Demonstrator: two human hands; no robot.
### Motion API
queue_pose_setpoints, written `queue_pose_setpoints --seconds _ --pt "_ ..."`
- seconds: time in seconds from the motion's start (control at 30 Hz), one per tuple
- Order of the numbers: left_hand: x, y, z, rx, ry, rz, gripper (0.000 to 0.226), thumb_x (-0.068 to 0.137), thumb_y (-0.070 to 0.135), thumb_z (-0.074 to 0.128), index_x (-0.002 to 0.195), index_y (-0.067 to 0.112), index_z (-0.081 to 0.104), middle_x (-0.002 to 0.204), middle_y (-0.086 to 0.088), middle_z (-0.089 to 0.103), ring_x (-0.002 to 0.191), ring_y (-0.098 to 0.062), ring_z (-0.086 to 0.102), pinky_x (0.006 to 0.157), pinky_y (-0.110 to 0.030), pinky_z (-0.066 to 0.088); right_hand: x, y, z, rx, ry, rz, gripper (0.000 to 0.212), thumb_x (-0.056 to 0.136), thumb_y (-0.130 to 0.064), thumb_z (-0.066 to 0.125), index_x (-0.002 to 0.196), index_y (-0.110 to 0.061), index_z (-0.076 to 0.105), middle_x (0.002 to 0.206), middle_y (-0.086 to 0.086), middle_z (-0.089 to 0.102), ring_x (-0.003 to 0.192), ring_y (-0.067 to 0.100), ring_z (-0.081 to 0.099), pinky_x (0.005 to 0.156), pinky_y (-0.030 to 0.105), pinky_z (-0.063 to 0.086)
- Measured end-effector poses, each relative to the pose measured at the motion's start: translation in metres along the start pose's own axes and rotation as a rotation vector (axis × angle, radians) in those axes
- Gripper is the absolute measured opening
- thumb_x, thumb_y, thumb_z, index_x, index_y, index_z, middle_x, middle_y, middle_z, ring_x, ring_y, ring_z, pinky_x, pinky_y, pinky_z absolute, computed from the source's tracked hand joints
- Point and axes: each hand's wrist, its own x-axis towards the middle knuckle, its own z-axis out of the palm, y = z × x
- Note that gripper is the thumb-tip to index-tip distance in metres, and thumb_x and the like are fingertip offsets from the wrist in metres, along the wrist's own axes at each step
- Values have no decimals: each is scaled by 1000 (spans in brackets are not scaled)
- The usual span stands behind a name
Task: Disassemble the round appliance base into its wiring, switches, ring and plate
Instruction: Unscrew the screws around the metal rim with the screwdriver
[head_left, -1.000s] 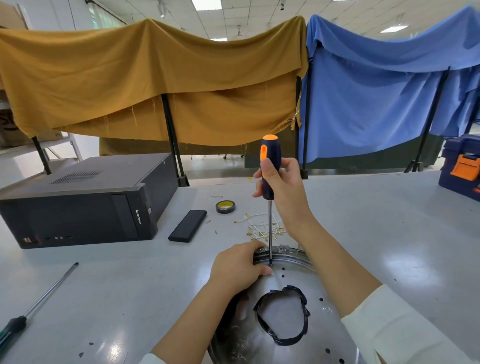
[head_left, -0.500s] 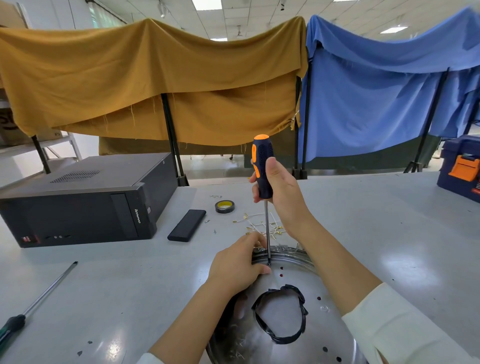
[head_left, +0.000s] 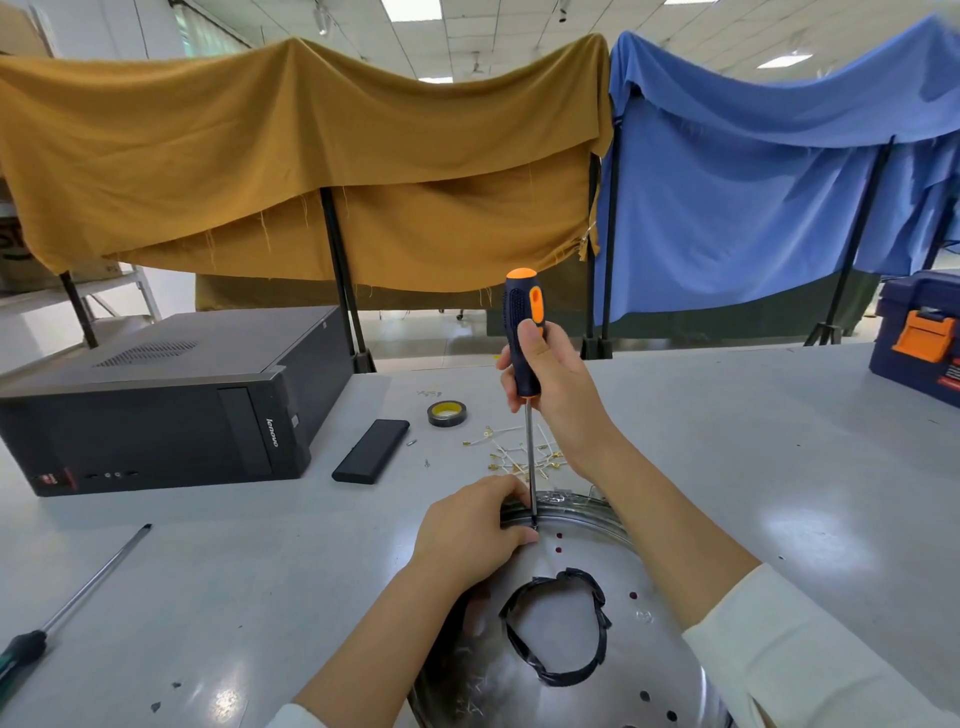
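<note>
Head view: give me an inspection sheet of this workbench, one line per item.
Surface: grey table, glossy, small dark specks near the front left.
Job's things: round metal base at the near edge, a black tape loop on it; removed wires with brass terminals piled behind it.
Clutter: desktop computer, flat black case, tape roll, spare screwdriver at left.
Hands: right hand grips an upright black-and-orange screwdriver, tip at the base's far rim; left hand steadies that rim beside the tip.
Cables: nothing seen besides the loose wires.
Surroundings: mustard cloth and blue cloth on stands; blue toolbox far right.
</note>
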Motion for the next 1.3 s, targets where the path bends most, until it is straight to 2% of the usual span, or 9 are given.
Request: queue_pose_setpoints --seconds 0.17,0.27,0.37,0.43,0.57,0.77,1.0,1.17,1.3 --pt "1 0 0 -22 -10 -29 26 74 49 64 97 45 52 105 26 58 99 -1 53 71 -19 33 0 0 0 -14 22 -17 25 92 -24 57 101 -17 34 78 5 51 53 10 49 53 23 46" --pt "1 1 -1 -16 -10 -31 25 75 48 63 99 44 55 108 25 59 101 -1 53 73 -20 34 0 0 0 -7 -7 -16 13 98 -28 44 103 -17 46 83 4 57 63 14 54 58 27 48" --pt "1 1 -1 -3 -17 -10 24 77 48 62 100 44 58 110 26 57 102 0 52 74 -20 34 -1 -1 1 64 -28 15 23 98 -37 34 107 -21 49 82 4 57 62 12 50 57 27 43" --pt "1 1 0 16 -18 13 23 78 48 60 100 43 59 110 26 56 102 -1 52 74 -21 35 -1 -1 0 83 -17 26 30 91 -43 44 109 -20 43 81 5 54 58 10 48 53 23 40" --pt "1 0 0 26 -13 27 20 81 47 59 100 42 60 110 25 55 101 0 51 73 -20 33 -1 1 0 -9 25 -7 29 89 -23 62 101 -18 36 76 4 52 53 10 48 50 21 43" --pt "2 0 1 29 -16 29 20 81 47 59 101 42 61 109 26 55 101 1 51 71 -18 32 -3 0 0 49 -21 -8 18 100 -27 38 107 -15 48 85 4 58 67 14 51 54 24 44" --pt "3 -1 2 38 -15 26 20 81 47 59 101 42 61 111 25 55 102 1 51 73 -19 33 0 3 -1 17 75 -13 29 91 -23 60 101 -16 33 78 5 52 57 14 47 50 24 41" --pt "3 -1 3 42 -10 29 20 82 47 59 100 41 62 110 24 55 102 0 51 74 -20 34 -1 4 -3 55 39 -3 12 98 -28 44 104 -18 44 85 5 57 65 12 54 53 24 45" --pt "3 -1 3 44 -13 24 20 82 47 59 101 41 62 112 24 55 103 -1 52 74 -21 35 -1 4 -3 103 10 25 23 98 -39 38 107 -20 46 83 5 55 63 11 50 51 23 40"
